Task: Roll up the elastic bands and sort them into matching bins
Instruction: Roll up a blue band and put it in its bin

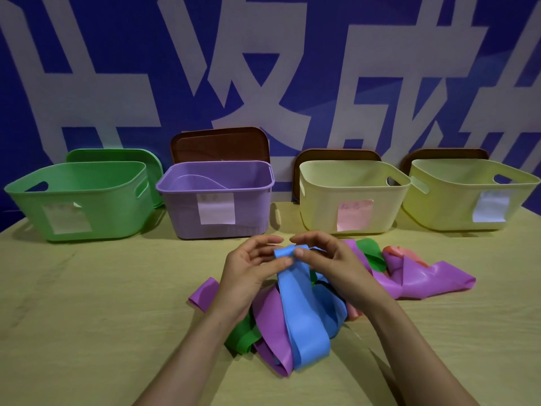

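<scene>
A blue elastic band [304, 317] hangs from both my hands above a tangled pile on the table. My left hand [248, 271] and my right hand [330, 259] pinch its folded top end between thumbs and fingers. Under it lie purple bands [421, 281], green bands [370, 253] and a pink band [401, 253]. Along the back stand a green bin [29, 203], a purple bin [181, 212], a cream bin [319, 212] with a pink label and a yellow bin [439, 206] with a white label.
Lids lean against the blue and white wall behind the bins: a green lid [117, 155] and brown lids [219, 145]. The wooden table [87, 303] stretches to the left and right of the pile.
</scene>
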Demonstrator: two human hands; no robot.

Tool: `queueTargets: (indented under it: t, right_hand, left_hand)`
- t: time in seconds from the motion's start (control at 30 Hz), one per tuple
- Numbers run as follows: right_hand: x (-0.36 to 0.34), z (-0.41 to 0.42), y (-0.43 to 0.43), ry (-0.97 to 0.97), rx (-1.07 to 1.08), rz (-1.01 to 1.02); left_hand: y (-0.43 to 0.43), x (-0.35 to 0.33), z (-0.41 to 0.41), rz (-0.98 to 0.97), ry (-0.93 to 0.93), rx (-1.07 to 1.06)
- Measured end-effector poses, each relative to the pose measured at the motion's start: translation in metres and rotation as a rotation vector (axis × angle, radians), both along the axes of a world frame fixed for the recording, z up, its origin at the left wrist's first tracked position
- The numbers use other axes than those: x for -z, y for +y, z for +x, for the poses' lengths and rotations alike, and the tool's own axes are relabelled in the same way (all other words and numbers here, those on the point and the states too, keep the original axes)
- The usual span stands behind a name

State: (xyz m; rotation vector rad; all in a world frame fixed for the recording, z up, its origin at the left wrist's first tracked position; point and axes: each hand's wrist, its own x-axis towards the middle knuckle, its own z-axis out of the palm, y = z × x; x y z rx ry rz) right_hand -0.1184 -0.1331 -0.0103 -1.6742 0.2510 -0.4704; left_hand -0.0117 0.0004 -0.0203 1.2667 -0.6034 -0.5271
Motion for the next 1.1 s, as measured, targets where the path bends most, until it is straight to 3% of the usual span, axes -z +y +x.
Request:
queueTargets:
  t: [0.23,0.6,0.97,1.1]
  right_hand:
    - [0.0013,0.0000,-0.0020,-0.047,-0.029,0.004]
    - [0.0022,0.0030,-0.0031,-0.141,0.040,0.014]
    - [0.0006,0.0004,-0.0016,0.014,0.023,-0.069]
    - [-0.0014,0.0002,-0.0014,-0.034,0.016,-0.048]
  left_hand:
    - [-0.0004,0.0027,0.0024,0.019,-0.065,-0.026]
    - [-0.0038,-0.0006,-0.0019,0.038,0.163,0.066]
    - [-0.0023,0.0051,0.0008,0.020,0.053,0.022]
    - [-0.0031,0.0062,0.0007,-0.009,0.028,0.050]
